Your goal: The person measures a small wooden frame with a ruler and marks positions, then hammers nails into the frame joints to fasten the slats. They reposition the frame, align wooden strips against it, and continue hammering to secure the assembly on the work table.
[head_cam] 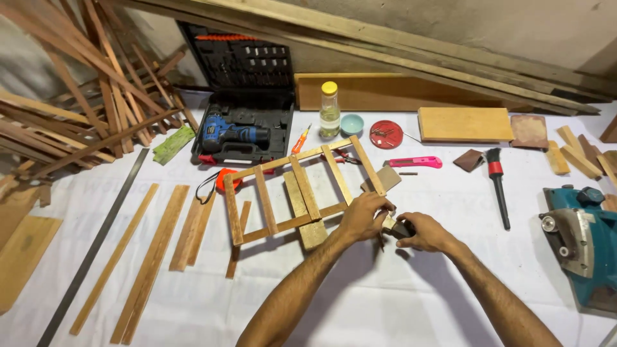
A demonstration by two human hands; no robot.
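Left hand point(364, 217) closed around the near right corner of a slatted wooden frame point(302, 189), fingers curled over its end rail. Right hand point(424, 232) just beside it, clenched on a small dark object point(403, 229); what it is, cannot tell. Frame lies tilted on the white table cover point(398, 295), propped on a wood block point(307, 222). Beyond: pink utility knife point(414, 162), black brush point(496, 183), blue drill point(232, 133) in open case. Teal power planer point(581, 241) at far right. Loose wood strips point(151, 254) to the left.
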